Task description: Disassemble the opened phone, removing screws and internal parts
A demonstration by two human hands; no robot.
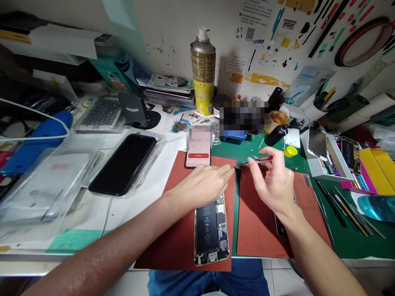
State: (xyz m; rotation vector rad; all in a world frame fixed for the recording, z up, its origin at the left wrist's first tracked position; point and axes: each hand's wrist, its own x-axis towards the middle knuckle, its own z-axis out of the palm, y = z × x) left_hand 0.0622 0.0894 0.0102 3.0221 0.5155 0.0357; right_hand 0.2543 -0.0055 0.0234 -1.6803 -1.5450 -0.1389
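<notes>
My right hand [274,181] grips a slim screwdriver [261,161] with a red end, held nearly level with its tip pointing left. My left hand [203,185] has its fingers bent together near that tip, and anything in them is hidden or too small to name. Below it lies an opened phone [211,234] with its battery and boards bare, its upper end covered by my hand. It rests on a reddish-brown mat [173,242]. Under my right forearm, another phone part [280,226] lies mostly hidden on a second reddish-brown mat [256,230].
A lit phone [198,148] stands behind my left hand. To the left lies a black phone [123,164]. A spray can [203,74] rises at the back. On the right are a white box [333,172] of parts, several tweezers and picks [348,209], and a yellow cap [290,151].
</notes>
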